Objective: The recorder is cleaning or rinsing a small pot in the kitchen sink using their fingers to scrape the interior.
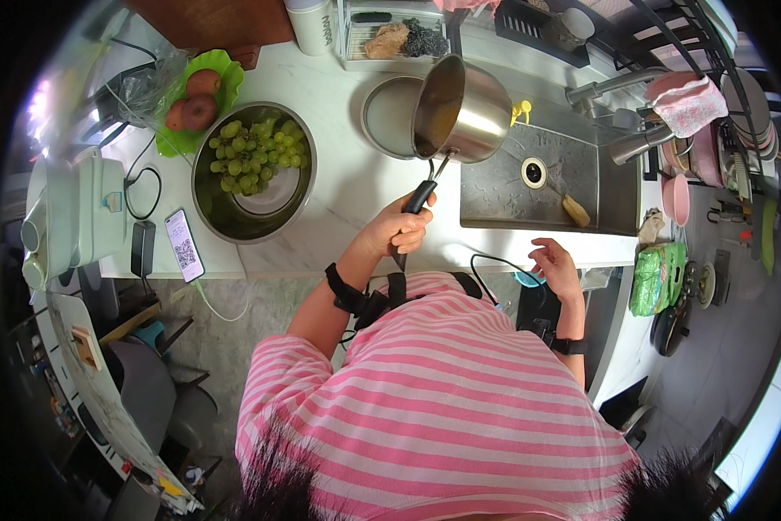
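My left hand (400, 228) grips the black handle of a stainless-steel saucepan (485, 114). The saucepan is tilted, its mouth facing left, and something yellowish shows on its inner wall. Beneath and left of its rim lies a shallow round metal dish (390, 127) with a pale inside; whether it contains liquid I cannot tell. Over the counter's front edge, just below the sink (501, 195), hangs my right hand (555, 264), fingers loosely bent and apart, with nothing visible in it. A peeled, pale brown piece of food or a brush head (576, 210) lies in the sink near the drain (533, 173).
Left on the counter stands a steel bowl (203, 205) of green grapes (250, 156), beside apples (200, 111) on a green leaf-shaped plate (233, 75). A phone (185, 244) lies near the front edge on a cable. The faucet (641, 143) overhangs the sink's right side.
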{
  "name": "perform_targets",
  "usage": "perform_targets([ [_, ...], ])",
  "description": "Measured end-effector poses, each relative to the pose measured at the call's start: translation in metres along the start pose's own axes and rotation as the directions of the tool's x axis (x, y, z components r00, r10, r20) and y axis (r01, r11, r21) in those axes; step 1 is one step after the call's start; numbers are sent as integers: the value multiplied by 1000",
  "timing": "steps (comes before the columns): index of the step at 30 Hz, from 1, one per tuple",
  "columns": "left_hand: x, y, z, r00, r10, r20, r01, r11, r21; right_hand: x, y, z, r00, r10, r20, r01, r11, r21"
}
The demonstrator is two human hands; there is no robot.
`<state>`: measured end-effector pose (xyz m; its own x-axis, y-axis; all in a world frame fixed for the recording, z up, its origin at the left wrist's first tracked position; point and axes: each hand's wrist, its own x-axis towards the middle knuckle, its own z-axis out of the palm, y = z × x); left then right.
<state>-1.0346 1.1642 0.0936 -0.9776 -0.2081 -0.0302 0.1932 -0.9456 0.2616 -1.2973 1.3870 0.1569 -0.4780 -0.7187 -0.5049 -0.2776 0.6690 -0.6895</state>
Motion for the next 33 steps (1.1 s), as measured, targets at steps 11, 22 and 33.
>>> perform_targets([
  [11, -1, -1, -2, 1000, -1, 16, 1, 1000, -9, -1, 3, 2, 1000, 20, -5, -20, 1000, 13],
  [22, -1, 0, -3, 1000, -12, 19, 12, 1000, -20, -1, 2, 2, 999, 32, -5, -32, 999, 20],
  [33, -2, 4, 4, 999, -48, -11, 48, 999, 15, -8, -1, 5, 999, 32, -23, -32, 999, 12],
])
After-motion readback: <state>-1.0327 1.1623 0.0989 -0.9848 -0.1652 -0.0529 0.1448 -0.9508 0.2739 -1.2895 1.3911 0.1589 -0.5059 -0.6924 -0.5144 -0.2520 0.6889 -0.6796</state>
